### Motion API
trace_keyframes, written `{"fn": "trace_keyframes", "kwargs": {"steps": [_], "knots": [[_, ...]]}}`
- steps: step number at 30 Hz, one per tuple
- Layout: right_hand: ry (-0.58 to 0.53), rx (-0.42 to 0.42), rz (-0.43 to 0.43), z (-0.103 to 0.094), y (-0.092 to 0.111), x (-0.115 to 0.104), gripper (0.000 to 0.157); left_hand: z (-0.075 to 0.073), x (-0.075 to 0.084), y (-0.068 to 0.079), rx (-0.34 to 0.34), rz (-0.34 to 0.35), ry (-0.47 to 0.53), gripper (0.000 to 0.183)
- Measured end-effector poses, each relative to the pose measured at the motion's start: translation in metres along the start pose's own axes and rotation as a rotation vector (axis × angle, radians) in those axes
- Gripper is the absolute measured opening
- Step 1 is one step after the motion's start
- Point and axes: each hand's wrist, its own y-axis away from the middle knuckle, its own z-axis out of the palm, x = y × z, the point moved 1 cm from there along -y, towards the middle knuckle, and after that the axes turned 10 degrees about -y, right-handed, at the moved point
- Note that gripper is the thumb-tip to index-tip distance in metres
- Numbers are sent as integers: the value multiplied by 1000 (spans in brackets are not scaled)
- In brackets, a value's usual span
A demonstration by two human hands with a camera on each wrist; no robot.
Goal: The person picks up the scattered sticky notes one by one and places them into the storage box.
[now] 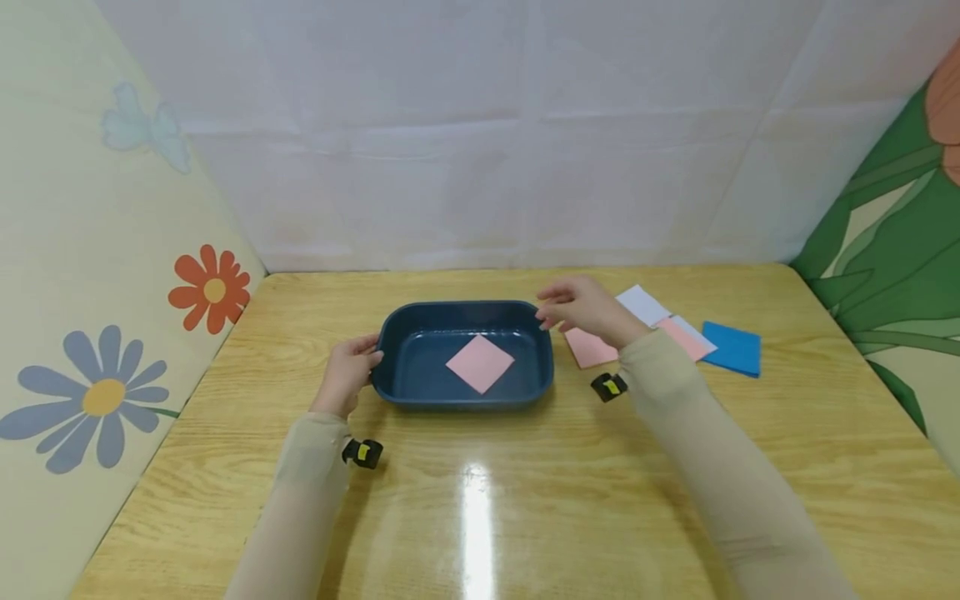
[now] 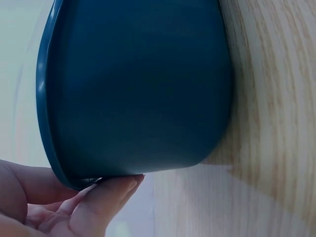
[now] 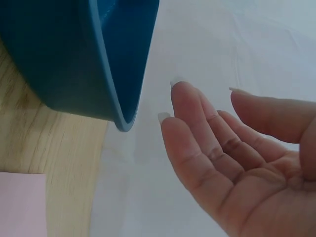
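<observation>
A dark blue rectangular baking dish (image 1: 462, 403) stands on the table, with one flat pink square (image 1: 480, 364) lying turned cornerwise on its bottom. At the dish's left end, my left hand (image 1: 347, 375) pinches the rim; the left wrist view shows the thumb (image 2: 106, 200) against the outer wall under the lip. Beside the opposite end, my right hand (image 1: 581, 308) hovers with relaxed fingers and holds nothing. In the right wrist view a gap shows between its fingertips and the dish's rim (image 3: 120, 121).
Right of the dish lie another pink square (image 1: 588, 350), a white square (image 1: 642, 305), an overlapping pink and white pair (image 1: 686, 337) and a blue square stack (image 1: 732, 348). A pale cloth wall (image 1: 480, 167) rises behind the wooden table (image 1: 420, 517); printed panels flank it.
</observation>
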Motion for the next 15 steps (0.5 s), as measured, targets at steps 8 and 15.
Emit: {"fn": "trace_keyframes", "kwargs": {"steps": [8,15], "knots": [[-19,42,18,-6,5,6,42,-1,0,1,-2,0,6,46],[-19,53,19,-9,9,11,43,0,1,2,-4,-6,5,46]]}}
